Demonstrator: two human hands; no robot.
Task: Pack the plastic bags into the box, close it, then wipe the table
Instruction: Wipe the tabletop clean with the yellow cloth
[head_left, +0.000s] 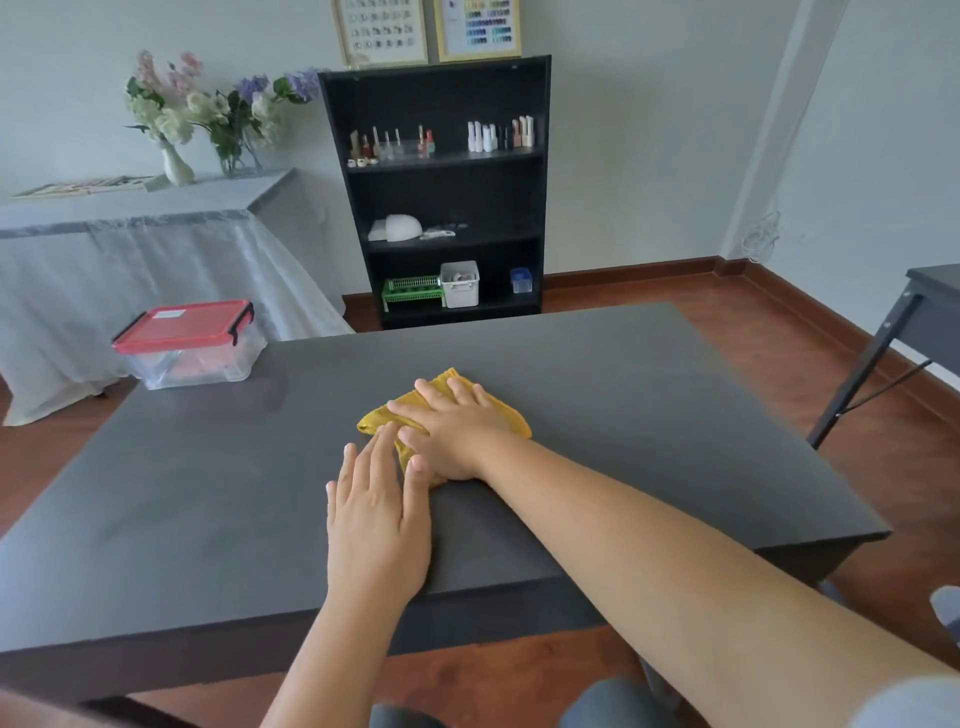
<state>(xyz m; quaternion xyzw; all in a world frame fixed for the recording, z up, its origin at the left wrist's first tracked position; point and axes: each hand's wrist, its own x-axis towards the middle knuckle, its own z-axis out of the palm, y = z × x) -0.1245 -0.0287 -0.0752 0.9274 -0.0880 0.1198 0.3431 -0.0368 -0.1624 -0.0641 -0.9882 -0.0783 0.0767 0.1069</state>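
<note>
A folded yellow cloth (506, 413) lies near the middle of the dark grey table (649, 415). My right hand (452, 428) presses flat on it with straight fingers and covers most of it. My left hand (376, 512) lies flat on the table just in front of the cloth, its fingertips touching the cloth's near edge. A clear plastic box (189, 345) with a red lid stands at the table's far left corner. The lid is on, with black clips at its ends.
A black shelf unit (447, 192) with bottles and small bins stands behind the table. At the left is a table under a white cloth (130, 260) with flower vases. Another grey desk (930, 306) shows at the right edge. The floor is wooden.
</note>
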